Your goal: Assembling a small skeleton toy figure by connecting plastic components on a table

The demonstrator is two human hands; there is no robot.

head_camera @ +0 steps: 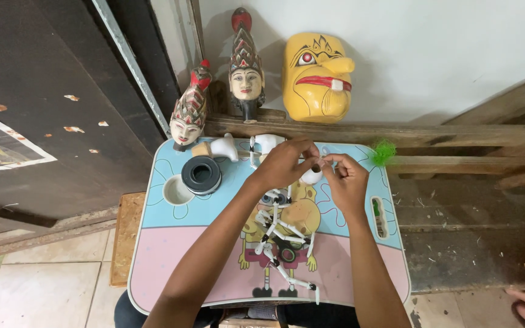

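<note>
Both hands meet over the tabletop, pinching a small white piece.
Left hand and right hand grip it above the white jointed figure, near the black ring.

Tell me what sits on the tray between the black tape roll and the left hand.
In the head view, a white carved piece lies between the black tape roll and the left hand.

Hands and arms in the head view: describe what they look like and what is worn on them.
Both arms come up from the bottom edge and are bare from the elbow down, with no sleeves in view. The left hand and the right hand have no gloves, and no rings, watch or bracelet can be seen. The fingers are slim, with short nails as far as can be told.
</note>
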